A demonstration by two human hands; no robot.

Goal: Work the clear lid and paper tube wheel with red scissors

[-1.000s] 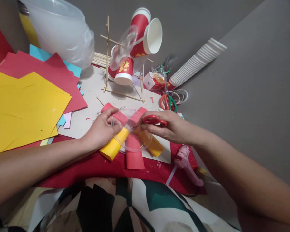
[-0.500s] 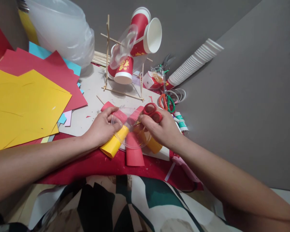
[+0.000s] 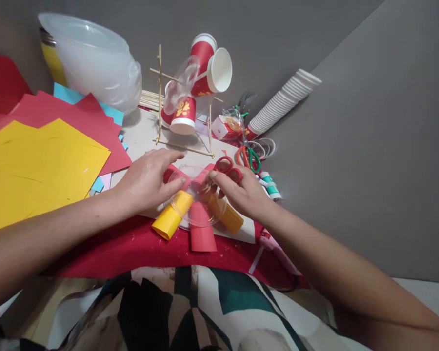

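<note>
My right hand [image 3: 243,192] is closed around red-handled scissors [image 3: 227,172], whose blades are mostly hidden by the fingers. Beneath both hands lies a clear plastic disc [image 3: 186,225] with folded paper tubes fanned around it. A yellow paper tube [image 3: 170,217] points to the lower left, a red paper tube [image 3: 202,236] toward me, and another yellow tube [image 3: 234,220] to the lower right. Two more red tubes sit on its far side, partly covered by my hands. Over the disc's left edge, my left hand [image 3: 144,178] has thumb and fingers apart, holding nothing.
Behind stands a stick frame [image 3: 185,147] carrying red paper cups [image 3: 204,51]. Yellow sheets [image 3: 40,170] and red sheets [image 3: 68,112] spread at left, before a plastic-wrapped bowl [image 3: 95,63]. At right are stacked cups [image 3: 278,103], green-and-orange-handled scissors [image 3: 255,161] and a pink tool [image 3: 280,251].
My left hand has let go of the disc's edge by the left yellow tube and opened its fingers. The scissors stay in my right hand. The view has tilted slightly.
</note>
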